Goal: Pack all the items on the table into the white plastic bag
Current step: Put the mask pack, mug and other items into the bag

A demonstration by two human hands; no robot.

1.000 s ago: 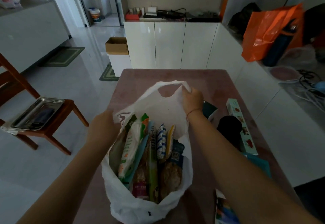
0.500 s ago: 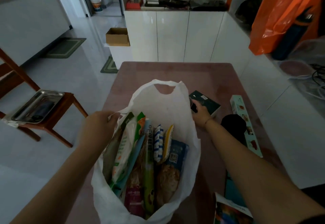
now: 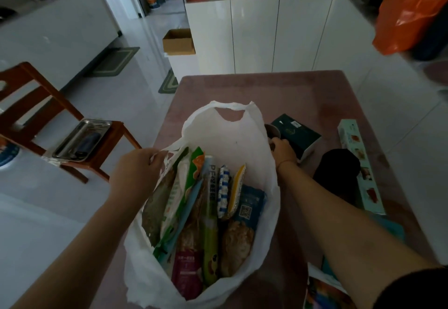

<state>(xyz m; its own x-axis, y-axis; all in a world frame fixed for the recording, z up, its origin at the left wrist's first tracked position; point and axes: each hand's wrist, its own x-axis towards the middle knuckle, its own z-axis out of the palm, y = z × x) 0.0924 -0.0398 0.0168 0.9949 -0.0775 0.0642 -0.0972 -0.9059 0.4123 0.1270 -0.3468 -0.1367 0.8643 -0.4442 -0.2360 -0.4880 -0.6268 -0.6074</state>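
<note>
1. Left hand (image 3: 138, 172) pinches the near rim of the white plastic bag (image 3: 232, 138), standing mid-table and packed with snack packets (image 3: 194, 202); best to hold that mouth wide.
2. Right hand (image 3: 282, 149) closes on a small metal cup (image 3: 272, 130) beside the dark green box (image 3: 297, 136); lift it clear over the rim.
3. A second ago that hand was up at the bag's handle; now it's down behind the bag.

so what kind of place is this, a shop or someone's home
Most likely a home, a kitchen or dining area. White cabinets run along the far wall with small clutter on top, a wooden chair stands on the tiled floor, and door mats lie by the doorways. Nothing suggests a shop.
</note>
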